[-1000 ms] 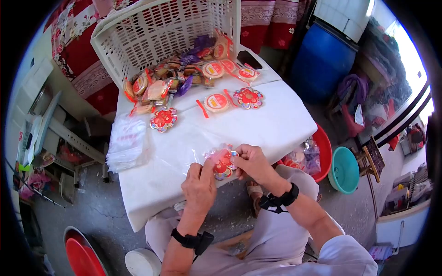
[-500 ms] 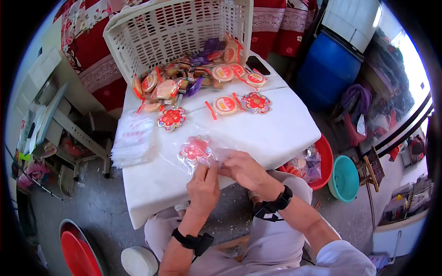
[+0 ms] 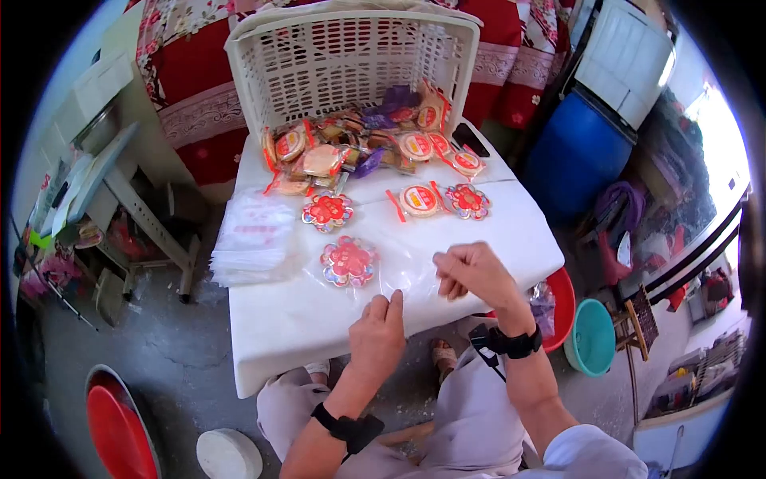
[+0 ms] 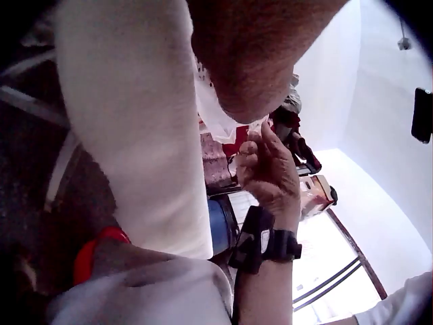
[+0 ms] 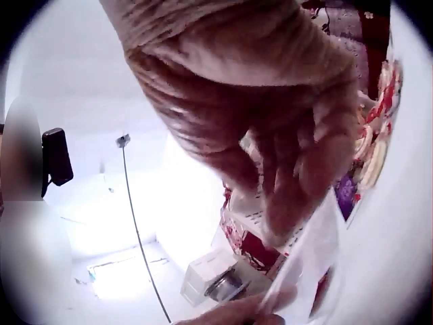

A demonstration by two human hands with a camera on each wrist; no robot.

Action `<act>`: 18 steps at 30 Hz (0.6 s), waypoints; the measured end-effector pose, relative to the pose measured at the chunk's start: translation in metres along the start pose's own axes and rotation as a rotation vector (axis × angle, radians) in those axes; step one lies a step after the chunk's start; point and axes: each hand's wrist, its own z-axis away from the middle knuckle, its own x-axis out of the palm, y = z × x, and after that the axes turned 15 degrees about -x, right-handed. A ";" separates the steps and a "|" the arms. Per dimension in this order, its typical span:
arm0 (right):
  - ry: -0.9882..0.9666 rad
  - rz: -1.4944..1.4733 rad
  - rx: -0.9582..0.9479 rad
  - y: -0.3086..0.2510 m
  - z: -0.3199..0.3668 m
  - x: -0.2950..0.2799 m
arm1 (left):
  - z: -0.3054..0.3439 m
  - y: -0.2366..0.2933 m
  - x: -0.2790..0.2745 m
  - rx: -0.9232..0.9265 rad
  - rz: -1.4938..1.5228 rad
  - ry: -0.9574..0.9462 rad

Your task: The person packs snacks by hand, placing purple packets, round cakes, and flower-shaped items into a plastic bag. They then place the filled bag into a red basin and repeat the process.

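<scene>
A flower-shaped red packet (image 3: 349, 262) with a scalloped multicolour border lies in a clear plastic bag (image 3: 397, 275) over the front of the white table. My left hand (image 3: 377, 335) pinches the bag's near edge between thumb and fingers. To its right, my right hand (image 3: 476, 275) hovers with bent fingers right at the bag's far-right edge. In the right wrist view, the translucent film (image 5: 314, 250) runs up to the fingers of that hand (image 5: 270, 135). Whether those fingers grip the film, I cannot tell.
A stack of flat plastic bags (image 3: 254, 238) lies left on the white cloth (image 3: 511, 247). Two more flower packets (image 3: 327, 211) and a wrapped round biscuit (image 3: 420, 200) lie ahead. Behind, a tipped white crate (image 3: 351, 72) spills wrapped snacks. A phone (image 3: 471, 140) rests at the back right.
Earlier both hands were together at the flower packet in the bag. Since then the packet has come to lie farther from the hands, and the right hand has moved away to the right.
</scene>
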 end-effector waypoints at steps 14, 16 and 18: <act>-0.312 0.869 -0.556 0.003 -0.171 0.117 | 0.003 -0.002 0.010 0.009 -0.236 -0.143; -0.274 0.939 -0.580 0.020 -0.188 0.125 | 0.002 -0.003 0.010 0.009 -0.235 -0.136; -0.234 1.009 -0.600 0.034 -0.199 0.124 | 0.002 -0.002 0.010 0.012 -0.231 -0.133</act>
